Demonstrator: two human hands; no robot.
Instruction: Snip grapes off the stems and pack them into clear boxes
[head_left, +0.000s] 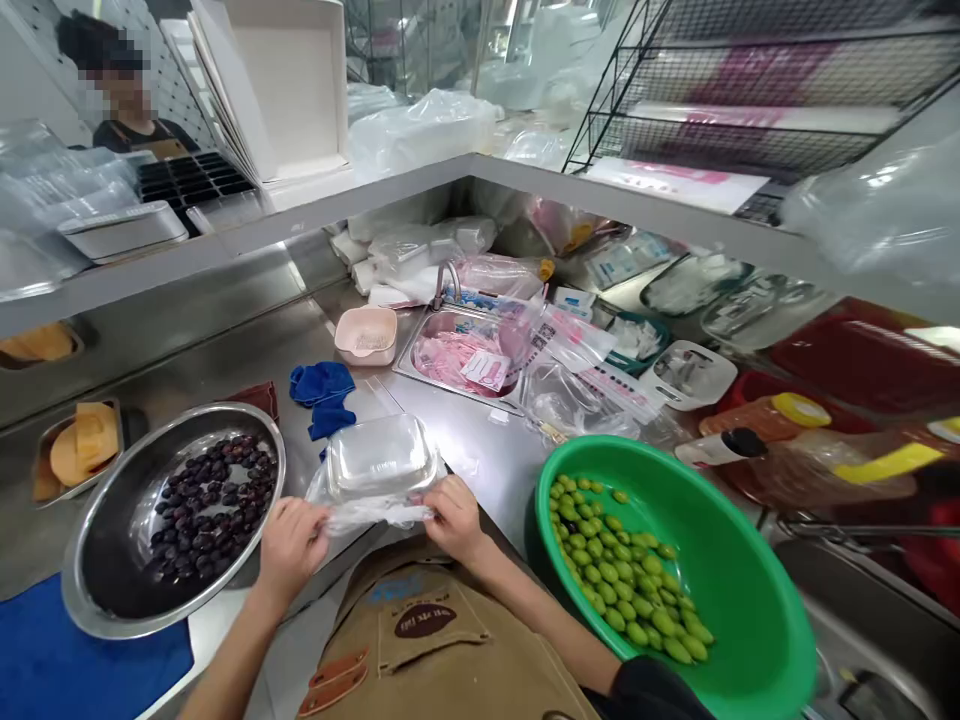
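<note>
The left hand (294, 540) and the right hand (454, 515) each pinched an end of some thin plastic (375, 514). A clear box (382, 455) sat in it, or maybe on it, by the bench's (514, 470) near edge. Dark grapes (214, 500) filled part of a metal bowl (112, 580) on the left; a green tub (750, 600) held green fruit (626, 580) on the right.

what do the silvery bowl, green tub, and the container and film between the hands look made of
Silvery bowl: likely stainless steel, judging by its bare, shiny rim.
Green tub: probably plastic, smooth and evenly coloured with a soft sheen.
Container: likely clear plastic, glossy with glare, though glass is possible.
Film: apparently thin plastic, translucent and crinkled.
</note>
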